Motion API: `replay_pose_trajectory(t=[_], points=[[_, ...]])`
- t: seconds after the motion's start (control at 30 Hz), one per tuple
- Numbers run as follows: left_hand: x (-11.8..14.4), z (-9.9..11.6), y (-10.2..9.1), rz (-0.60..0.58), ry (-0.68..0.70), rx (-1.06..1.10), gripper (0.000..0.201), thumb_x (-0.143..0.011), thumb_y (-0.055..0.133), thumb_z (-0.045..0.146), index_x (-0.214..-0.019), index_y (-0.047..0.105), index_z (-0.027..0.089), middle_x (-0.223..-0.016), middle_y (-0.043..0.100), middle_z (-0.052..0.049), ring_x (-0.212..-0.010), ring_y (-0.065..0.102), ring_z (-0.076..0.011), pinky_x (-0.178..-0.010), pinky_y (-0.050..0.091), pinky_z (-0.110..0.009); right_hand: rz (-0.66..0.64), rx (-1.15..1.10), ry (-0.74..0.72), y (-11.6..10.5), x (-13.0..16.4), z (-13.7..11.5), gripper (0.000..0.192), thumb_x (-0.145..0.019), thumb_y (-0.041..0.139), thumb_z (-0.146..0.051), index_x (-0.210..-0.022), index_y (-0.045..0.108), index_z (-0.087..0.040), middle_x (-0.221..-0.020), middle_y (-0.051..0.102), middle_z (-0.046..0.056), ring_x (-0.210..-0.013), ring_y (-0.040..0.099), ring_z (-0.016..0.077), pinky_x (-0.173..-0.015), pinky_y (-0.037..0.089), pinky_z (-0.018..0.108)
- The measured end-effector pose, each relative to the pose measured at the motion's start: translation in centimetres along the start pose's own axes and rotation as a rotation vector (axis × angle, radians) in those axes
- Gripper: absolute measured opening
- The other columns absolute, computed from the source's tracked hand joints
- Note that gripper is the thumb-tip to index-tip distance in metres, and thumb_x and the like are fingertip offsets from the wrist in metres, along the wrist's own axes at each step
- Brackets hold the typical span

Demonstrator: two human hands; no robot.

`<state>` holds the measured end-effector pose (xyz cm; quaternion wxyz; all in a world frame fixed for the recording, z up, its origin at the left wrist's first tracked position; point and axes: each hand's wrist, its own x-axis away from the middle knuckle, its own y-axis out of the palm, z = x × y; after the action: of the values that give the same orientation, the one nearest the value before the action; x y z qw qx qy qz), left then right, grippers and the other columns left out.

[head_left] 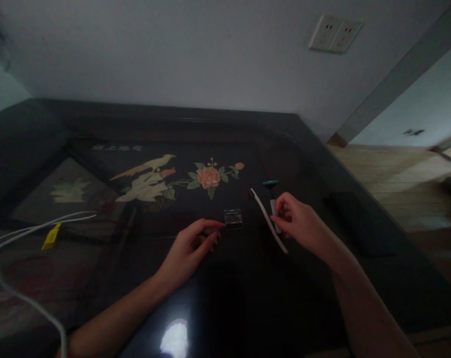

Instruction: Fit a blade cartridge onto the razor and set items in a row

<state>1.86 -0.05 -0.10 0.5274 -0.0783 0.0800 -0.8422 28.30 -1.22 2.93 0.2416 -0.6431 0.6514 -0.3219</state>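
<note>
My right hand pinches the grey handle of a razor, whose head with a green strip points away from me. Just left of it lies a slim white stick with a dark tip, perhaps a toothbrush. My left hand rests low over the dark tabletop, thumb and forefinger a little apart. Its forefinger reaches the left edge of a small clear case. Inside that case is a dark piece with a green strip, like a razor head.
The glossy black table carries a bird-and-flower inlay. White cables with a yellow tag lie at left. A dark flat object rests at right. A wall with sockets stands behind; tabletop edge at right.
</note>
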Motion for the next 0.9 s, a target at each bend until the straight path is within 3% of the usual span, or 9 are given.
replay_pose_trajectory(t=[0.17, 0.37, 0.63, 0.9], points=[[0.0, -0.2, 0.2, -0.044, 0.068, -0.175, 0.023, -0.088, 0.051, 0.025, -0.103, 0.067, 0.018, -0.080, 0.065, -0.003, -0.070, 0.061, -0.0140, -0.062, 0.049, -0.023, -0.041, 0.099, 0.096, -0.5, -0.7, 2.3, 0.010, -0.080, 0.052, -0.017, -0.079, 0.043, -0.022, -0.065, 0.054, -0.003, -0.052, 0.055, 0.0113, -0.046, 0.038, 0.022], [0.1, -0.2, 0.1, -0.068, 0.064, -0.206, 0.022, -0.086, 0.051, 0.021, -0.100, 0.068, 0.018, -0.078, 0.066, -0.002, -0.068, 0.061, -0.0131, -0.061, 0.047, -0.022, -0.110, 0.219, 0.078, 0.5, -0.5, 1.1, 0.010, -0.079, 0.056, -0.015, -0.078, 0.048, -0.021, -0.068, 0.057, -0.001, -0.060, 0.057, 0.0141, -0.055, 0.038, 0.026], [0.1, 0.1, 0.2, -0.087, 0.063, -0.221, 0.022, -0.086, 0.049, 0.022, -0.097, 0.068, 0.017, -0.076, 0.067, -0.002, -0.067, 0.062, -0.0135, -0.059, 0.047, -0.022, -0.168, 0.178, 0.060, 2.3, 0.5, -1.1, 0.010, -0.079, 0.057, -0.014, -0.081, 0.050, -0.020, -0.068, 0.058, -0.001, -0.060, 0.055, 0.0132, -0.056, 0.034, 0.026], [0.2, -0.1, 0.1, -0.101, 0.100, -0.251, 0.022, -0.088, 0.048, 0.021, -0.097, 0.068, 0.018, -0.077, 0.066, -0.001, -0.067, 0.061, -0.0127, -0.062, 0.046, -0.022, -0.175, 0.248, 0.056, 1.8, 0.4, -0.3, 0.012, -0.080, 0.057, -0.013, -0.081, 0.048, -0.020, -0.069, 0.058, -0.001, -0.060, 0.055, 0.0137, -0.056, 0.034, 0.026]])
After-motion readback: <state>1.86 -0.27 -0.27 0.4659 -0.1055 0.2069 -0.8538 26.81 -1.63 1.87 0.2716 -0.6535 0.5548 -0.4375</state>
